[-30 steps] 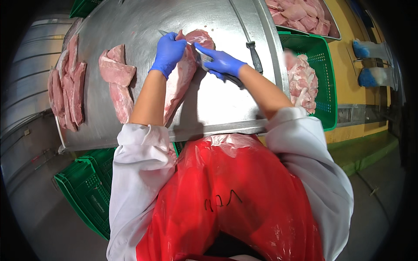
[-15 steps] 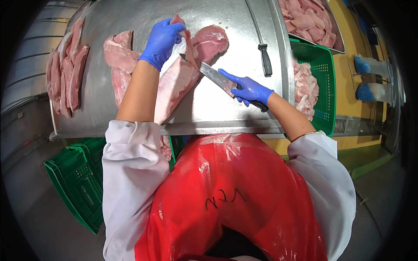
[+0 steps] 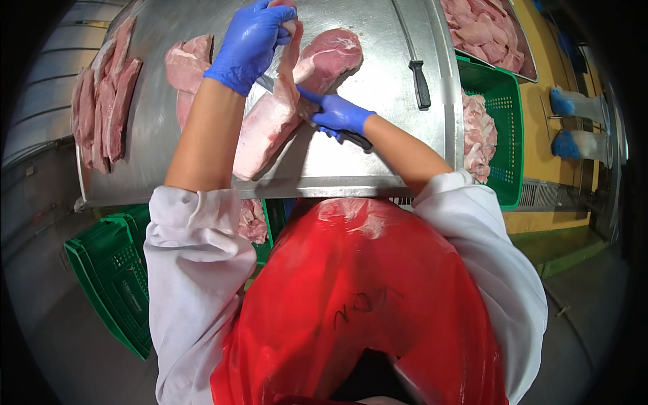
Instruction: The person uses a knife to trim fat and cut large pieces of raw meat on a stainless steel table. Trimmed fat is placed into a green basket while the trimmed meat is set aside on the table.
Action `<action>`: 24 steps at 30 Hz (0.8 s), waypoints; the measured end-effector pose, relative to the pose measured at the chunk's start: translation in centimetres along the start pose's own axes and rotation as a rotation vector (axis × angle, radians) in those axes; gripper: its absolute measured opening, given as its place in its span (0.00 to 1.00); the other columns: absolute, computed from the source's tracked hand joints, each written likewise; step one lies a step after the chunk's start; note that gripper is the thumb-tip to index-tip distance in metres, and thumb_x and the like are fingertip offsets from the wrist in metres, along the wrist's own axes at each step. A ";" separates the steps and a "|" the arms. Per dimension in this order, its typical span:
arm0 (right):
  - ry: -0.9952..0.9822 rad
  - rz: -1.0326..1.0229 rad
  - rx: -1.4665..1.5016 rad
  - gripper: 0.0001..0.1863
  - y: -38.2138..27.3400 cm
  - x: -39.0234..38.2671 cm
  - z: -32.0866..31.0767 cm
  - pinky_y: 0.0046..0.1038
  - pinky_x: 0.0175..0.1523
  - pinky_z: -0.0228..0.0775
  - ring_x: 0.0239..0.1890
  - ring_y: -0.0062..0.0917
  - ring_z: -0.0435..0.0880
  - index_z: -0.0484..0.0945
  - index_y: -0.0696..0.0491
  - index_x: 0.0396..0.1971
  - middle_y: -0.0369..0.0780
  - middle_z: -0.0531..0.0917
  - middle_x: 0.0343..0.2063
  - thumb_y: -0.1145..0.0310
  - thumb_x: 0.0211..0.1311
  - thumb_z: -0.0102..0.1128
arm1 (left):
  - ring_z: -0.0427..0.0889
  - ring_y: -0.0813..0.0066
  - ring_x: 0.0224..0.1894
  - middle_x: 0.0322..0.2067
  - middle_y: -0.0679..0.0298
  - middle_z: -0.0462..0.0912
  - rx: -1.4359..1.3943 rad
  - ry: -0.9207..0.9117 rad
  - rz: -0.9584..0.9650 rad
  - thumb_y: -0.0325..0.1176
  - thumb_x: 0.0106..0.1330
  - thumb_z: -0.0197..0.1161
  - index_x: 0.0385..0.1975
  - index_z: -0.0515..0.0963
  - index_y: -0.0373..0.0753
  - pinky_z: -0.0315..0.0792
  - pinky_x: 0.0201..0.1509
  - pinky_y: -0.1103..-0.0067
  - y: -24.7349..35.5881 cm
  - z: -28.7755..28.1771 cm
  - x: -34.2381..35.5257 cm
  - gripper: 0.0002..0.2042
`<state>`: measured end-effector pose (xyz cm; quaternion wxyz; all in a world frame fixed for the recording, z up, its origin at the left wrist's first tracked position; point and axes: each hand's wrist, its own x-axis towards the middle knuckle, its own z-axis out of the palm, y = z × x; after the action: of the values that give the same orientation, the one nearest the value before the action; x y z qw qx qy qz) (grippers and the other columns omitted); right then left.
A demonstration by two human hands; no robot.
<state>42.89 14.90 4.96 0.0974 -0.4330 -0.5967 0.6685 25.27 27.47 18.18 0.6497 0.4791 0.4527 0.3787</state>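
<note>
A long piece of raw meat lies slantwise on the metal table, its thick dark-pink end pointing away to the right. My blue-gloved left hand is closed on a strip of meat, pulling it up from the piece. In my blue-gloved right hand is a knife with a black handle. The blade passes under the raised strip, and its tip shows on the left side. The strip and my right hand hide the middle of the blade.
More meat pieces lie left of my left arm, and several long strips sit at the table's left edge. A black-handled sharpening rod rests on the right. Green crates and a metal tray of meat stand beyond the right edge.
My left hand has moved away from me, lifting the strip higher. My right hand has pushed the knife leftward, so the blade now lies under the strip.
</note>
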 end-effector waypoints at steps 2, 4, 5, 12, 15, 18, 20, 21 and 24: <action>-0.021 0.009 -0.036 0.46 0.7 -1.6 1.1 0.24 0.23 0.79 0.19 0.21 0.79 0.39 0.30 0.78 0.40 0.78 0.23 0.71 0.65 0.49 | 0.73 0.82 0.22 0.25 0.70 0.77 0.068 0.179 -0.006 0.25 0.66 0.57 0.32 0.77 0.42 0.67 0.24 0.84 2.1 1.4 -1.6 0.03; -0.035 -0.094 -0.055 0.46 2.3 -5.9 2.6 0.25 0.24 0.79 0.19 0.21 0.80 0.40 0.32 0.78 0.39 0.78 0.22 0.72 0.63 0.48 | 0.71 0.84 0.21 0.24 0.70 0.76 -0.080 0.132 0.044 0.25 0.66 0.58 0.33 0.77 0.41 0.65 0.24 0.84 3.5 0.1 -3.2 0.03; -0.076 -0.037 0.012 0.45 3.2 -7.7 3.0 0.25 0.24 0.79 0.18 0.21 0.80 0.41 0.33 0.78 0.38 0.78 0.22 0.72 0.62 0.47 | 0.70 0.84 0.21 0.24 0.71 0.75 -0.156 0.105 0.073 0.24 0.66 0.58 0.34 0.77 0.41 0.64 0.23 0.85 4.3 -0.2 -3.9 0.03; -0.027 -0.002 -0.088 0.42 -1.8 -1.8 5.1 0.26 0.25 0.79 0.16 0.23 0.78 0.39 0.29 0.77 0.39 0.78 0.22 0.67 0.67 0.45 | 0.70 0.86 0.21 0.25 0.71 0.75 -0.032 0.115 0.157 0.24 0.65 0.58 0.35 0.76 0.42 0.62 0.22 0.87 6.6 0.5 -6.5 0.03; -0.087 -0.024 -0.068 0.44 1.9 -5.9 6.1 0.25 0.26 0.80 0.16 0.23 0.78 0.39 0.28 0.77 0.39 0.78 0.21 0.69 0.65 0.44 | 0.71 0.86 0.21 0.25 0.73 0.75 -0.172 0.011 0.186 0.24 0.65 0.57 0.34 0.76 0.42 0.62 0.22 0.88 8.4 -2.6 -7.9 0.04; -0.067 -0.032 -0.114 0.45 -1.0 -3.6 6.5 0.25 0.24 0.79 0.15 0.22 0.77 0.39 0.28 0.77 0.38 0.77 0.20 0.71 0.63 0.46 | 0.70 0.87 0.21 0.24 0.73 0.74 -0.154 0.025 0.193 0.24 0.66 0.57 0.35 0.75 0.43 0.62 0.21 0.88 9.5 -1.0 -9.9 0.04; -0.057 -0.007 -0.117 0.46 -3.7 1.0 7.2 0.26 0.22 0.76 0.14 0.22 0.75 0.38 0.29 0.78 0.38 0.76 0.19 0.73 0.63 0.46 | 0.69 0.87 0.20 0.24 0.73 0.74 -0.157 0.010 0.195 0.24 0.66 0.57 0.35 0.75 0.43 0.62 0.21 0.87 10.1 -0.5 -10.5 0.04; -0.058 -0.002 -0.105 0.46 -3.4 0.8 7.7 0.25 0.22 0.77 0.14 0.22 0.75 0.38 0.30 0.78 0.38 0.76 0.20 0.73 0.64 0.46 | 0.69 0.87 0.20 0.24 0.73 0.74 -0.161 0.003 0.187 0.24 0.66 0.56 0.35 0.75 0.43 0.62 0.21 0.87 10.4 -0.5 -10.5 0.04; -0.069 -0.037 -0.204 0.46 -0.9 -2.4 9.4 0.25 0.23 0.78 0.15 0.22 0.77 0.37 0.31 0.78 0.39 0.78 0.21 0.75 0.65 0.45 | 0.69 0.87 0.20 0.23 0.73 0.74 -0.195 0.028 0.227 0.24 0.67 0.56 0.36 0.75 0.42 0.62 0.21 0.88 11.9 -3.3 -11.2 0.04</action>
<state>37.47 6.91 6.01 0.0447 -0.4062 -0.6726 0.6170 18.08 21.03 31.77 0.6398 0.4566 0.3659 0.4984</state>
